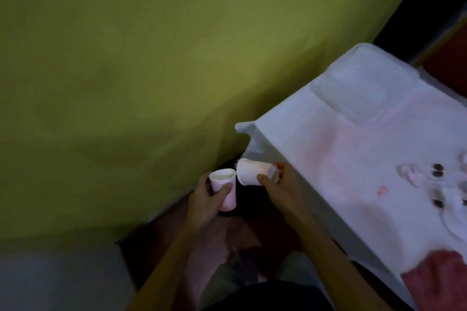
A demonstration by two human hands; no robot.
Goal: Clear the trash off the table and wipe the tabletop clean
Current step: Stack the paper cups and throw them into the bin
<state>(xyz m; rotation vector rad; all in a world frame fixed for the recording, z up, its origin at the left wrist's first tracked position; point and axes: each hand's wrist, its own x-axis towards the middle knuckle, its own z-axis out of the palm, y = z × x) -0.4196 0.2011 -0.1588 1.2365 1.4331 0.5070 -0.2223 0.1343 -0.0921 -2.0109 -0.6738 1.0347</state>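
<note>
My left hand (206, 199) holds a pink paper cup (225, 184) upright, beside the table's left edge. My right hand (280, 184) grips a second white paper cup (252, 171), tipped on its side with its mouth toward the pink cup's rim. Both cups hang over a dark round bin (242, 206) on the floor, mostly hidden by my hands. The white table (316, 134) lies to the right, with small dark bits (437, 170), a red scrap (382, 190) and crumpled white paper (410, 174) on it.
A clear plastic container (364, 88) sits at the table's far corner. A red cloth (439, 275) lies at the near right edge. A green wall (126, 70) stands close on the left. My legs and the reddish floor are below.
</note>
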